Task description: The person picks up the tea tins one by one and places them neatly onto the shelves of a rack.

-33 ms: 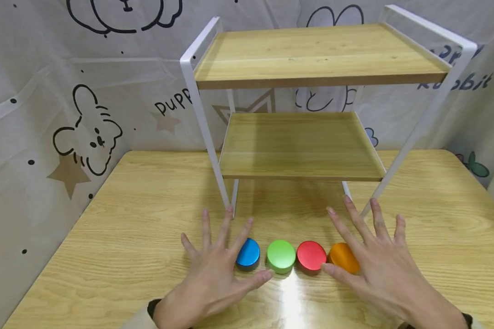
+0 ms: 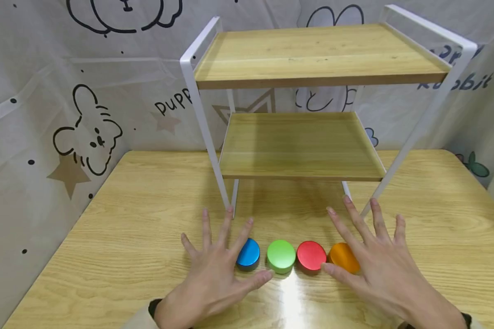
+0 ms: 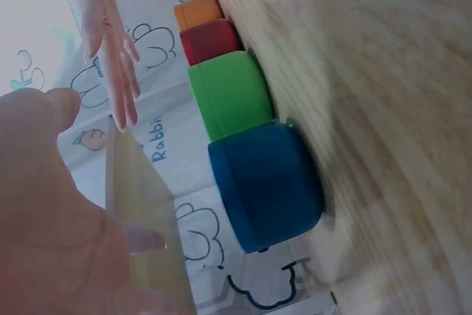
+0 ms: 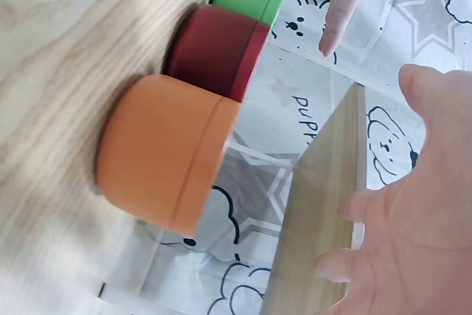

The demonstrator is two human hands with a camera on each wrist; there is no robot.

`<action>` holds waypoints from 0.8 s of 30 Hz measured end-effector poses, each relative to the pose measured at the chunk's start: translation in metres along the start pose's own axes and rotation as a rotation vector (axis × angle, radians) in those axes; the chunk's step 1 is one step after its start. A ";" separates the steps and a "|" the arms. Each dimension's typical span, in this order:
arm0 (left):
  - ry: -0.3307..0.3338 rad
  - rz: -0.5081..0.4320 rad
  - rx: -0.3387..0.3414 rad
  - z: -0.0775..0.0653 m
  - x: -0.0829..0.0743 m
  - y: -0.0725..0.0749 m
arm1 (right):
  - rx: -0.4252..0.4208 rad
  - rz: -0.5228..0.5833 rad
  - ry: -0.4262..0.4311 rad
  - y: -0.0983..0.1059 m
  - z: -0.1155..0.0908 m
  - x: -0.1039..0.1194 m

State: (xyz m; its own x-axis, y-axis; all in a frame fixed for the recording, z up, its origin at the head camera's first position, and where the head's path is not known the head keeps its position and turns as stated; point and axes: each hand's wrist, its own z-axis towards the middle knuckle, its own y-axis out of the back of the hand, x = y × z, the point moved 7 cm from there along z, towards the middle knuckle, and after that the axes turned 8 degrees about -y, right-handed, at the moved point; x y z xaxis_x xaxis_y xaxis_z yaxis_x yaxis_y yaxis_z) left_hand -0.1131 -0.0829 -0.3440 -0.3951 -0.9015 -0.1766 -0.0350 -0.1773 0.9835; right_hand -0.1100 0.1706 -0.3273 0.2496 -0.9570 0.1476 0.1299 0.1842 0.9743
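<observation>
Four small round lidded tins stand in a row on the table: a blue tin (image 2: 249, 252), a green tin (image 2: 281, 254), a red tin (image 2: 311, 256) and an orange tin (image 2: 342, 257). My left hand (image 2: 212, 274) hovers with spread fingers beside the blue tin, partly covering its left side in the head view. Fingers spread too, my right hand (image 2: 384, 272) is over the right side of the orange tin. Both wrist views show the hands raised off the tabletop, holding nothing. Lid seams show on the blue tin (image 3: 269, 182) and orange tin (image 4: 166, 156).
Behind the tins stands a two-tier rack with a wooden upper shelf (image 2: 321, 52), a lower shelf (image 2: 302, 146) and white metal legs (image 2: 207, 128). The wooden table (image 2: 107, 256) reaches back to a printed cloth (image 2: 148, 77) hanging behind and at the sides.
</observation>
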 end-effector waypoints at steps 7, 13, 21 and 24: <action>-0.055 -0.104 -0.102 0.004 0.002 0.013 | -0.027 0.055 0.010 0.005 0.002 0.001; -0.114 0.009 -0.480 0.027 0.023 0.073 | -0.183 0.155 0.070 0.024 0.003 0.003; 0.058 -0.022 -0.396 0.094 0.068 0.102 | -0.043 0.113 -0.016 0.005 0.004 -0.008; 0.081 -0.082 -0.329 0.104 0.075 0.094 | -0.018 0.116 -0.015 0.000 0.005 -0.009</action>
State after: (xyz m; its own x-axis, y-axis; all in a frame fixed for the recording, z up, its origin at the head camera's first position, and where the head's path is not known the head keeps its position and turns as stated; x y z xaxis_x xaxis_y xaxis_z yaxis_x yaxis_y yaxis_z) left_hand -0.2413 -0.1260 -0.2607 -0.3283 -0.9050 -0.2705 0.2396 -0.3568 0.9030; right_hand -0.1168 0.1778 -0.3281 0.2494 -0.9323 0.2617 0.1185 0.2976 0.9473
